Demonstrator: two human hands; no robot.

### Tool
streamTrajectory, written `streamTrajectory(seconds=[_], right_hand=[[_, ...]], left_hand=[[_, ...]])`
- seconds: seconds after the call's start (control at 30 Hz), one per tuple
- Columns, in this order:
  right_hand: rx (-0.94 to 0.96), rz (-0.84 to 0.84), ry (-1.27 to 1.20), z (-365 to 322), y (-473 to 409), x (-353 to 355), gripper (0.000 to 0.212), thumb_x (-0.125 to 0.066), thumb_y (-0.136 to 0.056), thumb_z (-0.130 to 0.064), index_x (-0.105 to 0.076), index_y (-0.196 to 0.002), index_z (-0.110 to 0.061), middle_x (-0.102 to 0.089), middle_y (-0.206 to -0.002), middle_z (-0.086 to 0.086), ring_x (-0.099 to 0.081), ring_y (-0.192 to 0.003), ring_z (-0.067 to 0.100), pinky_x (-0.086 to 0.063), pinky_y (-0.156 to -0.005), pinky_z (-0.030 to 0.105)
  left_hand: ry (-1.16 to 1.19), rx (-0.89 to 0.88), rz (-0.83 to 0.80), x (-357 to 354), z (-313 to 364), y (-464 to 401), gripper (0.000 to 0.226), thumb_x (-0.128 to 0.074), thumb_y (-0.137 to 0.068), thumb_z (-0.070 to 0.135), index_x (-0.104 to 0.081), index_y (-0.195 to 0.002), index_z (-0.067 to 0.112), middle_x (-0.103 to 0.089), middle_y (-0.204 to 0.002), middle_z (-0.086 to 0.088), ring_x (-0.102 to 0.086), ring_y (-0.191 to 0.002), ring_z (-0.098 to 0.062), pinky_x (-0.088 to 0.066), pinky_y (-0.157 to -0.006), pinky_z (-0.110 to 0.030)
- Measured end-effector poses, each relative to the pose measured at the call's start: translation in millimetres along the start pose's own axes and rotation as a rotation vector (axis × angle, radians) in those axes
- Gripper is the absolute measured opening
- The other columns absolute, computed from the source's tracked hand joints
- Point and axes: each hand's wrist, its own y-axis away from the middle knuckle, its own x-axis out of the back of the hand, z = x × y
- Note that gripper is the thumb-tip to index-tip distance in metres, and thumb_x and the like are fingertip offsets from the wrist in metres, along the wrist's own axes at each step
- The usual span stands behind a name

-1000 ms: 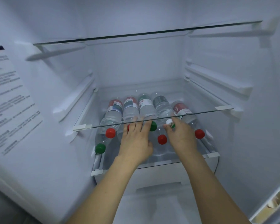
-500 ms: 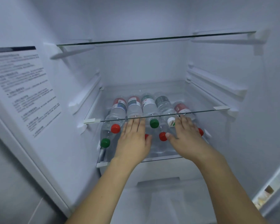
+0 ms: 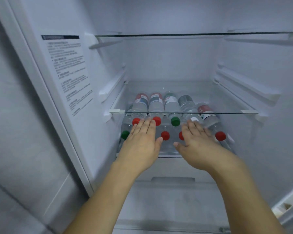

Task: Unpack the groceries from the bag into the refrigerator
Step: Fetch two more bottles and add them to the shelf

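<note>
The refrigerator point(image 3: 159, 65) is standing open and filling the whole view, its white inner walls point(image 3: 260, 73) carrying rails for glass shelves, and a printed instruction sticker point(image 3: 69, 73) is showing on the left side panel. An upper glass shelf point(image 3: 193, 34) is sitting bare across the top, while a lower glass shelf point(image 3: 210, 112) is spanning the middle and acting as a roof over the compartment below. Under it, the water bottles point(image 3: 171, 105) are lying on their sides in stacked rows, caps pointing outward toward the person, probably because lying flat is the only way they fit beneath the low glass. The bag is not showing anywhere in view. The left hand point(image 3: 140, 144) is reaching in with fingers straight and together, palm down, resting over the bottles on the left, close to two red caps point(image 3: 156, 120). The right hand point(image 3: 194, 146) is doing the same on the right, fingers flat and slightly spread, holding nothing, its tips lying by a white cap point(image 3: 194, 119). Both hands seem to be pressing or steadying the pile so the round bottles are not rolling forward off the stack. A green cap point(image 3: 175, 121) is sitting between the two hands, another green cap point(image 3: 125, 134) is peeking out at far left, and a red cap point(image 3: 220, 136) is marking the outermost bottle on the right. The unpacking of the bottles appears to be nearing its end.
</note>
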Motion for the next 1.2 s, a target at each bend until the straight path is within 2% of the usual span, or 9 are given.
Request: streamTrajectory(seconds=[0.17, 0.37, 0.6, 0.8, 0.97, 1.1, 1.2], right_hand=[[0.150, 0.017, -0.009, -16.3, 4.4, 4.7, 0.070, -0.025, -0.103, -0.044, 0.013, -0.153, -0.014, 0.027, -0.158, 0.005, 0.025, -0.145, 0.020, 0.014, -0.119, 0.038], [0.285, -0.018, -0.010, -37.6, 20.6, -9.8, 0.070, -0.025, -0.103, -0.045, 0.013, -0.153, -0.015, 0.027, -0.158, 0.004, 0.025, -0.146, 0.018, 0.014, -0.118, 0.036], [0.432, -0.023, -0.021, -76.9, 51.0, -3.6, 0.068, -0.024, -0.104, -0.043, 0.013, -0.154, -0.017, 0.028, -0.158, 0.001, 0.026, -0.145, 0.016, 0.014, -0.117, 0.034], [0.596, -0.058, 0.014, -121.4, 80.8, -4.2, 0.067, -0.026, -0.104, -0.040, 0.014, -0.153, -0.017, 0.027, -0.158, 0.002, 0.025, -0.145, 0.017, 0.015, -0.116, 0.034], [0.742, -0.081, 0.024, -146.1, 105.3, -5.9, 0.068, -0.026, -0.104, -0.040, 0.014, -0.154, -0.017, 0.027, -0.158, 0.001, 0.024, -0.146, 0.017, 0.014, -0.116, 0.034], [0.873, -0.107, 0.043, -161.7, 123.0, -7.0, 0.066, -0.025, -0.104, -0.039, 0.013, -0.154, -0.017, 0.026, -0.158, 0.002, 0.024, -0.146, 0.016, 0.015, -0.115, 0.031], [0.967, -0.128, 0.040, -174.1, 134.9, -9.0, 0.067, -0.025, -0.104, -0.039, 0.015, -0.153, -0.018, 0.028, -0.158, 0.001, 0.025, -0.145, 0.015, 0.016, -0.114, 0.031]], left_hand=[[-0.046, 0.117, 0.052, 18.3, 2.8, 28.7, 0.063, -0.027, -0.104, 0.043, -0.007, -0.156, 0.014, -0.002, -0.165, -0.001, 0.002, -0.151, -0.014, 0.002, -0.121, -0.030], [-0.112, 0.235, 0.067, 37.2, 3.8, 76.9, 0.062, -0.025, -0.104, 0.043, -0.008, -0.156, 0.014, -0.004, -0.165, -0.003, 0.000, -0.151, -0.016, -0.002, -0.123, -0.035], [-0.094, 0.303, 0.156, 73.8, 6.4, 139.5, 0.062, -0.025, -0.104, 0.042, -0.007, -0.156, 0.016, -0.003, -0.164, 0.001, 0.002, -0.150, -0.011, 0.003, -0.122, -0.025], [-0.161, 0.437, 0.242, 105.1, 10.9, 202.6, 0.059, -0.024, -0.104, 0.041, -0.008, -0.156, 0.018, -0.004, -0.164, 0.004, 0.002, -0.150, -0.008, 0.006, -0.120, -0.021], [-0.257, 0.529, 0.285, 122.3, 23.8, 240.3, 0.067, -0.016, -0.097, 0.048, -0.023, -0.154, 0.012, -0.020, -0.162, -0.003, -0.013, -0.150, -0.014, 0.000, -0.116, -0.021], [-0.298, 0.653, 0.288, 132.6, 38.1, 267.4, 0.062, -0.013, -0.103, 0.047, -0.005, -0.156, 0.017, -0.001, -0.164, 0.002, 0.004, -0.150, -0.008, 0.009, -0.115, -0.020], [-0.319, 0.771, 0.265, 141.3, 49.0, 287.3, 0.061, -0.017, -0.104, 0.045, 0.004, -0.156, 0.021, 0.009, -0.164, 0.006, 0.012, -0.149, -0.006, 0.010, -0.118, -0.021]])
